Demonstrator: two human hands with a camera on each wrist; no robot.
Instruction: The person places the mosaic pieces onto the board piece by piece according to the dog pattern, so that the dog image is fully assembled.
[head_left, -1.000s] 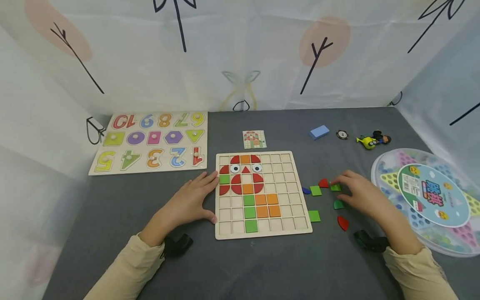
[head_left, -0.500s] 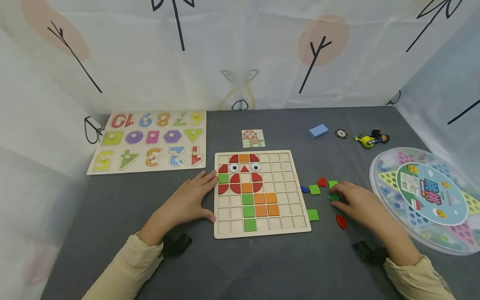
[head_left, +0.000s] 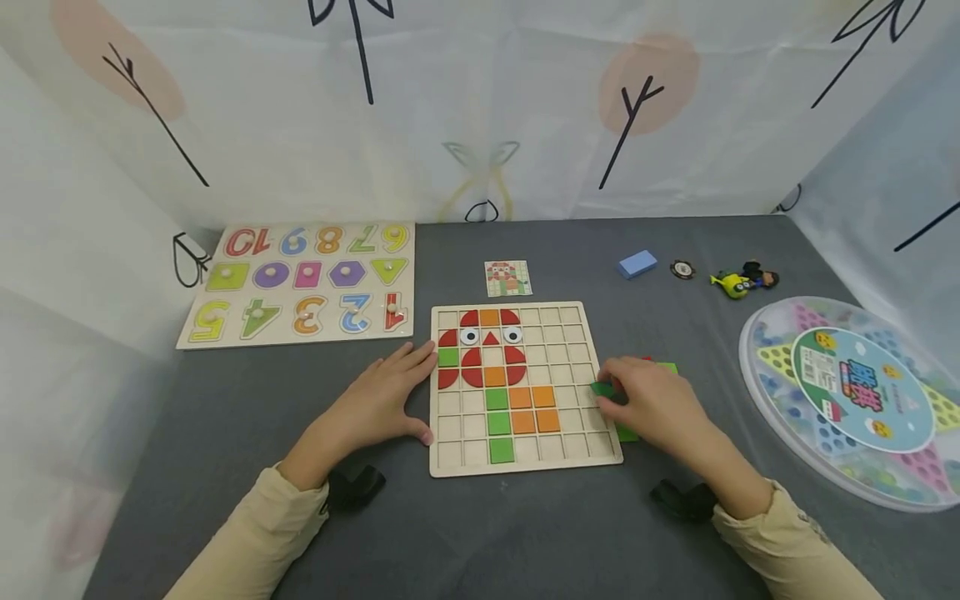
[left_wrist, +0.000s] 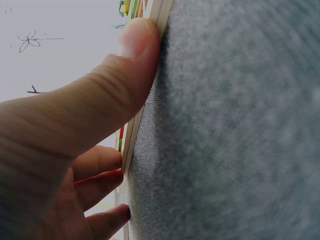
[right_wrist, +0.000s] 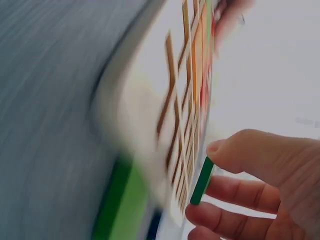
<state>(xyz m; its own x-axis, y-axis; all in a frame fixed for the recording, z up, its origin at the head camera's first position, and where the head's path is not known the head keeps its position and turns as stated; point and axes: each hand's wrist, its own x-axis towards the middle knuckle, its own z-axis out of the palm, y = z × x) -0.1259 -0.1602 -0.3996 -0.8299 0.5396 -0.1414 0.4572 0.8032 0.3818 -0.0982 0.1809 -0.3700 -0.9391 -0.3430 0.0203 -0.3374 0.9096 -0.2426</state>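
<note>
A wooden grid board (head_left: 592, 446) lies in the middle of the head view, its red, orange and green tiles forming a figure with two eye tiles. My left hand (head_left: 375, 408) touches the board's left edge with thumb and fingertips spread; the left wrist view has the thumb (left_wrist: 125, 75) against the rim. Over the board's right edge, my right hand (head_left: 660, 404) pinches a dark green tile (head_left: 602, 389) with a curved side. In the right wrist view that green tile (right_wrist: 202, 181) sits between thumb and fingers. Light green tiles (head_left: 627, 433) beside the board are partly covered by this hand.
Behind the board lies a small picture card (head_left: 508, 278). A number puzzle board (head_left: 296, 287) is at the back left. On the right sit a round plastic case (head_left: 772, 333), a blue block (head_left: 637, 264), a round badge (head_left: 682, 269) and small toy figures (head_left: 746, 281).
My right hand has picked up the dark green tile and carried it left to the board's right edge. My left hand stays at the left edge.
</note>
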